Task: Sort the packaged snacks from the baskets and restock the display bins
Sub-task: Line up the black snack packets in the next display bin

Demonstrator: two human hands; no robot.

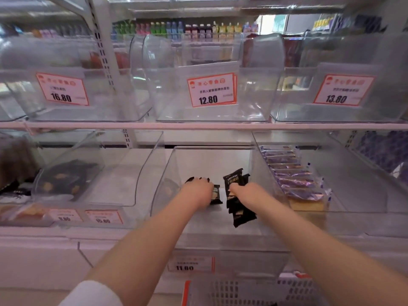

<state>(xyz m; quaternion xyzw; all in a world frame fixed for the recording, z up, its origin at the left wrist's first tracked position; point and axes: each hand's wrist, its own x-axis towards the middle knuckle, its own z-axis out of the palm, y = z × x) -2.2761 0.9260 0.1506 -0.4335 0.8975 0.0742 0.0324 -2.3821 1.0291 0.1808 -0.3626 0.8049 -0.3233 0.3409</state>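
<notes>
Both my hands are in the clear middle bin [167,173] on the lower shelf, the one tagged 11.80 [191,265].

Left hand [197,191]: fingers curled down over black snack packs [215,194], dark nails showing at the far edge. It looks like it is gripping or pressing them against the bin floor; I can't tell which for sure.

Right hand [245,191]: fingers closed around a bunch of black packs [235,181]. One stands up above the knuckles, and several more hang below the wrist [241,214].

Progress, my read:
- The middle bin is barely started. Only the packs at my hands are in it, and the floor is mostly bare.
- The lower right bin [353,195] already holds a neat row of purple-wrapped cakes [291,173].
- The lower left bin [88,173] has some dark packs [66,177] towards the back, with room left.
- The three top-shelf bins, tagged 16.80 [63,89], 12.80 [212,90] and 13.80 [343,90], look empty, though blur and glare make that uncertain.
- The grey basket [254,292] sits at the bottom edge, directly below the middle bin. Its contents are not readable from here.

So this is early to middle of the task. One bin is being filled now and most bins are still waiting. Next step is probably to let go of both handfuls and return to the basket.
</notes>
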